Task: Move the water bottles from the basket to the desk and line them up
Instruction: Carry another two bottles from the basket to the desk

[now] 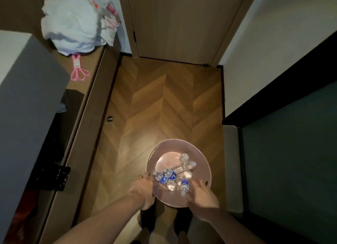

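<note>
While both forearms reach down from the near edge of the view, the left hand (144,191) grips the near-left rim of the basket (204,159), its fingers (145,176) curled over the edge, and the right hand (202,196) holds the near-right rim, fingers bent over it with dark nails showing. The basket is round and pink, standing on the wooden floor (164,97) just past the person's dark shoes. Inside it lie the bottles (171,178), clear plastic, all on their sides in a loose heap: three with blue labels crowd the near side between the two hands, one of them with its white cap pointing toward the right hand, and clearer ones lie across the middle and far-right part of the basket, their caps toward its far rim. How many there are in all is hard to tell. Left of the basket, running away along the wall, stands the brown tabletop (80,90); none of the bottles is on it. Farther along it lies a pink hanger (78,70), and beyond that a white bag (73,23). Straight beyond the basket, at the end of the floor, is a wooden door (182,24).
</note>
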